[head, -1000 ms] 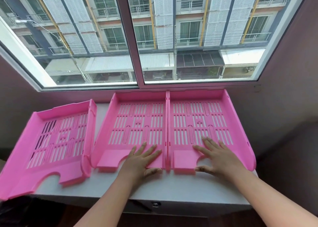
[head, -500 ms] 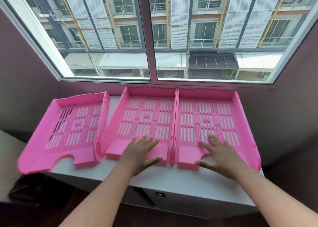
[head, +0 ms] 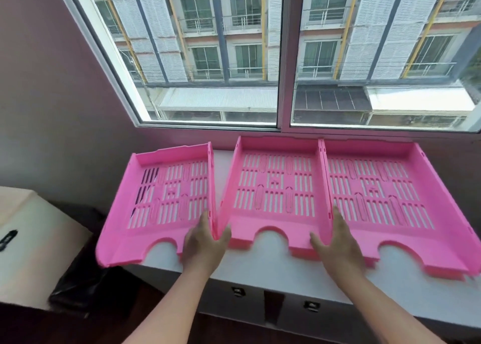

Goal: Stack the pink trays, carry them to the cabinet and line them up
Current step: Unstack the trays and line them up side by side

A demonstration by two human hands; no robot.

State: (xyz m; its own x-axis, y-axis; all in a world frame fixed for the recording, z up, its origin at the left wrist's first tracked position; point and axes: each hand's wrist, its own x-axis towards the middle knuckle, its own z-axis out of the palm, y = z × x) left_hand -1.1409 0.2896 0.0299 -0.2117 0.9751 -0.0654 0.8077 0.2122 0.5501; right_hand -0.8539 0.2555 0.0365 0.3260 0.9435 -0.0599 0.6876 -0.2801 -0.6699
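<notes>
Three pink slotted trays lie side by side on the white cabinet top [head: 268, 263] under the window. The left tray [head: 161, 200] sits slightly askew and overhangs the cabinet's left end. The middle tray [head: 273, 187] and the right tray [head: 377, 187] touch wall to wall. My left hand [head: 205, 242] straddles the adjoining walls of the left and middle trays, fingers in the left tray, thumb in the middle one. My right hand [head: 338, 242] straddles the walls between the middle and right trays, thumb inside the middle tray.
The window frame [head: 282, 124] and a purple wall close off the back. A cardboard box [head: 28, 239] and a black bag [head: 78, 289] stand on the floor to the left. The cabinet front carries small locks [head: 238, 291].
Both hands left the tray floors, where they lay flat, and moved onto the middle tray's two side walls. The view swung left and pulled back.
</notes>
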